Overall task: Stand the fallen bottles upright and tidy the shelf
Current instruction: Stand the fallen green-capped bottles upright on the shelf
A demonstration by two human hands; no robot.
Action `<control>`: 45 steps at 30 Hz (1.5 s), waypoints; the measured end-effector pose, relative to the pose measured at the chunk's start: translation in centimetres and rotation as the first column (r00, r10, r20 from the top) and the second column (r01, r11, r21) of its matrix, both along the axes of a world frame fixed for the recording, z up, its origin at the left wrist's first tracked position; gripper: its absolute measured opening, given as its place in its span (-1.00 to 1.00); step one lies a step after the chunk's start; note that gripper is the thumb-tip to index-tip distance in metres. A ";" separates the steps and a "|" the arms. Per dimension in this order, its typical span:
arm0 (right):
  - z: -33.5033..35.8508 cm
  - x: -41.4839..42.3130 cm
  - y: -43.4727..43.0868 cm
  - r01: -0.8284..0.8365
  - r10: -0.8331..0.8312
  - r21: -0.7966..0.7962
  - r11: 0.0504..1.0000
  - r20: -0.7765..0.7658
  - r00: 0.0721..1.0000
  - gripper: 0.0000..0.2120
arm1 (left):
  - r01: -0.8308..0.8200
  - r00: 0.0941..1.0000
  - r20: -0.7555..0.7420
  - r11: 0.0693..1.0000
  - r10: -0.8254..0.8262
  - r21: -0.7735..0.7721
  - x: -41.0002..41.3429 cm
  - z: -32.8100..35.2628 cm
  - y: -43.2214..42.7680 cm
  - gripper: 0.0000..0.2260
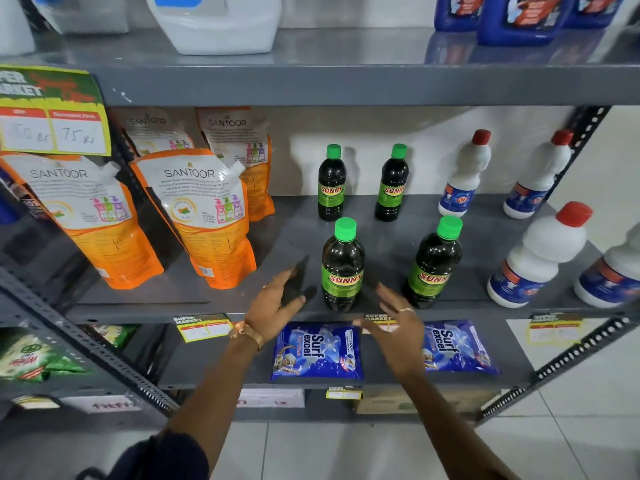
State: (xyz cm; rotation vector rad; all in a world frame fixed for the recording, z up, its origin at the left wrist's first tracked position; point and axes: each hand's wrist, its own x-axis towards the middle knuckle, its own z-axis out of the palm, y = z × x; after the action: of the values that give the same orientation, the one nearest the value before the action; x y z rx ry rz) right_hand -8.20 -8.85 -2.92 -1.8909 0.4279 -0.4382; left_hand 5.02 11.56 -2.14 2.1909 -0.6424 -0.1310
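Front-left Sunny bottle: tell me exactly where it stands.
The front-left Sunny bottle stands upright near the middle shelf's front edge, between the open left hand and right hand, left of the other front Sunny bottle.

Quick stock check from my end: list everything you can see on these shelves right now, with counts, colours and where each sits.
Sunny bottles: 4, dark with green caps, upright, middle shelf centre, two front, two back.
White bottles: 4, red caps, blue labels, upright, middle shelf right; one cut off by the frame edge.
Santoor pouches: 4, orange and white, middle shelf left.
Surf excel packets: 2, blue, lying flat, lower shelf.
Green packets: at least 1, lower shelf far left.
White jugs: 3 partly seen, top shelf left.
Blue bottles: 3 partly seen, top shelf right.
Price tags: yellow, on shelf edges.
Left hand: open, left of the front-left Sunny bottle.
Right hand: open, right of it.
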 end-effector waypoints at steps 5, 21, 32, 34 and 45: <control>0.3 -2.6 -3.4 0.461 -0.462 0.050 0.886 0.193 0.866 -0.30 | -0.048 0.994 -0.100 0.996 0.041 -0.072 -3.1 0.3 -3.1 -0.08; 0.5 -0.1 -9.6 0.100 -0.112 -0.118 0.988 -0.095 0.989 -0.27 | -0.130 0.991 -0.036 0.991 0.130 0.000 -2.1 -1.0 -5.4 -0.34; 0.3 -0.2 -11.1 -0.014 0.007 -0.076 0.997 -0.092 0.996 -0.26 | -0.197 0.979 -0.077 0.976 0.190 -0.088 -2.5 -0.5 -5.3 -0.32; 0.1 -0.2 -11.1 -0.024 0.020 -0.062 0.998 -0.071 0.997 -0.25 | -0.206 0.976 -0.091 0.972 0.196 -0.110 -2.8 -0.2 -5.6 -0.34; 0.2 -5.7 -13.8 0.270 -0.276 0.061 0.961 0.169 0.946 -0.41 | -0.467 0.835 0.204 0.854 0.511 -0.228 -12.0 -2.0 -9.7 -0.10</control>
State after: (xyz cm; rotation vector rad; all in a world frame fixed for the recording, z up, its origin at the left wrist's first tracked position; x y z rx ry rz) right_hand -13.90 -22.61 -2.75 -1.7451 0.5784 -0.7711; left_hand -6.98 1.91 -4.17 2.1493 -0.1941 0.4734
